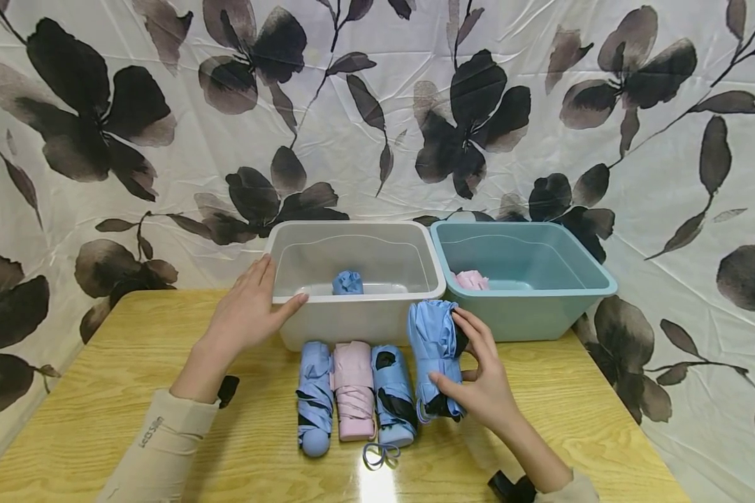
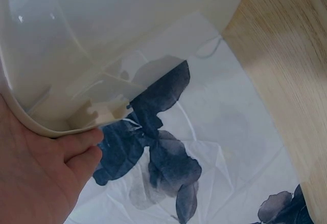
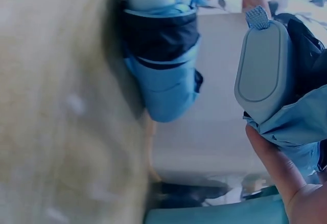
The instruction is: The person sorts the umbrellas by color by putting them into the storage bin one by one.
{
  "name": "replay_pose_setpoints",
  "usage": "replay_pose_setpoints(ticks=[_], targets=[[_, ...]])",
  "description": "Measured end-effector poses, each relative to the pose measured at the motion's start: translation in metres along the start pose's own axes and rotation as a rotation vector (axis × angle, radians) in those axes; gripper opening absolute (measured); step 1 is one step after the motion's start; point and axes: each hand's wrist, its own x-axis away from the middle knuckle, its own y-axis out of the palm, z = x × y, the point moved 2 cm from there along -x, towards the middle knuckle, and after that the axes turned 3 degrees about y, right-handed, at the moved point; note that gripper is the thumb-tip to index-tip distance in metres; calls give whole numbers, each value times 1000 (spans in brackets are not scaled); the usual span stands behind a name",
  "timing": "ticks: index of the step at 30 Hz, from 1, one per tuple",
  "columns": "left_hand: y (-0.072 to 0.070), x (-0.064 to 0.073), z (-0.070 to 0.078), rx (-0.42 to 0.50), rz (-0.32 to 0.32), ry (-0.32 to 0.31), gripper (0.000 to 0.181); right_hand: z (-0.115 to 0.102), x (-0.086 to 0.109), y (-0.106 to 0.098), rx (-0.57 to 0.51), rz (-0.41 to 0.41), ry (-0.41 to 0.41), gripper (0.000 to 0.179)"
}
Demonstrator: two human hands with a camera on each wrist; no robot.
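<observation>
A blue folding umbrella (image 1: 439, 353), loosely bundled with black parts showing, is held up by my right hand (image 1: 481, 381). Its flat pale-blue end (image 3: 263, 68) with a short strap shows in the right wrist view. The thumb lies on the near side, fingers behind. My left hand (image 1: 242, 318) rests on the left front corner of the translucent white bin (image 1: 358, 318), fingers along the side and thumb across the front rim. Before this bin lie a blue umbrella (image 1: 316, 398), a pink umbrella (image 1: 354, 391) and another blue umbrella (image 1: 394, 398), side by side.
Inside the white bin sits a blue umbrella (image 1: 348, 282). A teal bin (image 1: 528, 314) adjoins it on the right, with a pink umbrella (image 1: 472, 280) inside. Both stand at the back of the wooden table (image 1: 245, 447), against a floral cloth (image 1: 377, 168).
</observation>
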Motion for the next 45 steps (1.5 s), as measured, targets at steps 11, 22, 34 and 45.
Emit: replay_pose_setpoints(ticks=[11, 22, 34, 45], targets=[[-1, 2, 2, -5, -10, -4, 106, -10, -8, -4, -36, -9, -11, 93], [-3, 2, -1, -15, 6, 5, 105, -27, -23, -15, -33, 19, -95, 95], [-2, 2, 0, -10, -16, -10, 106, -37, -66, -17, -4, 25, -125, 95], [-2, 1, 2, -4, -10, -5, 106, -36, -109, -12, 1, -3, -81, 93]])
